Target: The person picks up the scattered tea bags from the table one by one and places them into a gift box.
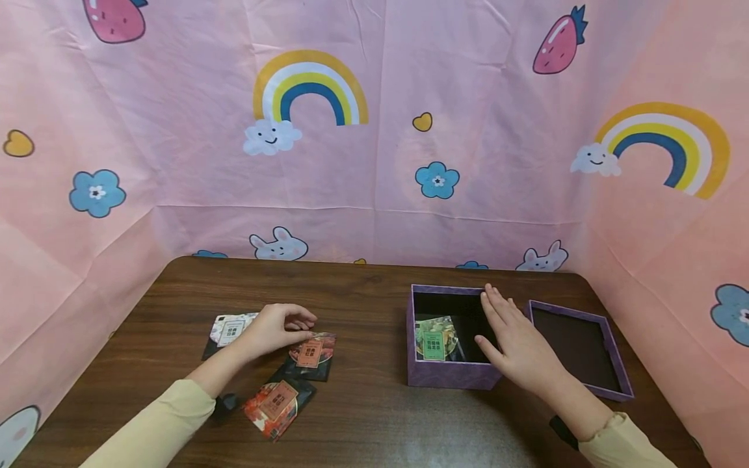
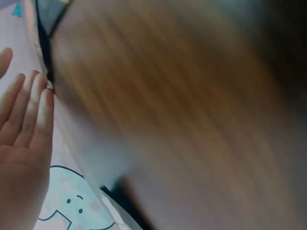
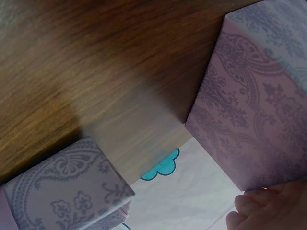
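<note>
On the left, my left hand (image 1: 270, 331) hovers at the upper edge of a red-and-black tea sachet (image 1: 311, 357), thumb and fingers apart. The left wrist view shows that hand's fingers extended near a dark packet edge (image 2: 45, 48); whether they touch it I cannot tell. An orange-and-black sachet (image 1: 277, 404) lies closer to me, and a white-patterned one (image 1: 229, 330) is partly behind the hand. My right hand (image 1: 517, 341) rests on the right rim of a purple patterned box (image 1: 453, 376), fingers straight. Inside the box stands a green sachet (image 1: 435, 341).
The box's purple lid (image 1: 576, 348) lies at the right with its dark inside up. Both pieces rest on a brown wooden table (image 1: 363, 416). A pink printed cloth (image 1: 374, 162) hangs behind and along both sides.
</note>
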A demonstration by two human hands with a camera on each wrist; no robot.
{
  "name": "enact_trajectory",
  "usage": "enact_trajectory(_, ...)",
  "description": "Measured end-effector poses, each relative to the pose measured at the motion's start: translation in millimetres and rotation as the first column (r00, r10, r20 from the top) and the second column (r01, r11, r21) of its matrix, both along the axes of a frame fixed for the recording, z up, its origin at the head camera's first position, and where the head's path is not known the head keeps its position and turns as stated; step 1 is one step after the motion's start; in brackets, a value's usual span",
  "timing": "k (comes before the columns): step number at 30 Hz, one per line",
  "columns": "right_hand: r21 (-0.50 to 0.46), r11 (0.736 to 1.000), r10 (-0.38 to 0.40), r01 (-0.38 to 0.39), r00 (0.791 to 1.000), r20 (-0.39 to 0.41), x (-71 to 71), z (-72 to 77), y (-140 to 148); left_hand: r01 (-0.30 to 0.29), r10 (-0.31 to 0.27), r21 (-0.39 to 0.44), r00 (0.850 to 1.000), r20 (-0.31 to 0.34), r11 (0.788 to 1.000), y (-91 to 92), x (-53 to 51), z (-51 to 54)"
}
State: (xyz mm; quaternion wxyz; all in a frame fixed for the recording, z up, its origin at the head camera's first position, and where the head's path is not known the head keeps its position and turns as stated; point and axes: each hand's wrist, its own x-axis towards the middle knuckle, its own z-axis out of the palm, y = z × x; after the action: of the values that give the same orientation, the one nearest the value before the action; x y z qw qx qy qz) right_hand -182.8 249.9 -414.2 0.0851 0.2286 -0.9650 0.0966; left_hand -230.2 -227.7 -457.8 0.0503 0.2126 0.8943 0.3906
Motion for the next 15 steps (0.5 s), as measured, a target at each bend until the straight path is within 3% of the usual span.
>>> enact_trajectory(8, -0.002, 1.000, -0.006, 0.006, 1.000, 0.009, 0.2, 0.3, 0, 0.152, -0.155, -0.060, 0.987, -0.044, 0.987, -9.0, 1.5, -8.0)
enact_trajectory(15, 0.002, 1.000, -0.005, 0.005, 1.000, 0.007, 0.3, 0.7, 0, 0.201, -0.218, -0.135, 0.968, -0.123, 0.970, -9.6, 3.6, -11.2)
